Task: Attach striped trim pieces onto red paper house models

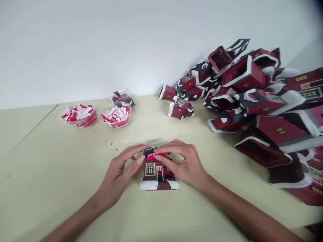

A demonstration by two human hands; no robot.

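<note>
A small red house [158, 171] stands upright on the pale table [63, 188], just in front of the person, its front with 1 lit window and 1 dark door facing the camera and a white snowy base along its bottom edge. The left hand [118, 174] rests against the house's left side, fingers stretched toward the roof, the index fingertip touching the top corner. The right hand [184, 164] cups the house's right side, its fingers curled over the roof and pressing a small red and white piece [155, 156] down on the front edge of the roof. Neither hand is closed into a fist; both are loosely bent around the house.

Farther back on the left sit 2 clear shallow bowls side by side. The left bowl [78, 116] is filled with red and white striped pieces, heaped above its rim. The right bowl [116, 117] holds the same sort of striped pieces, also piled high. Just behind the right bowl a single house [122, 98] lies tipped on its side.

On the right a large heap of red houses [259, 101] lies tumbled against the white wall [101, 50], many on their sides or upside down with hollow undersides showing. The nearest stray ones from that heap lie well apart from the hands.
</note>
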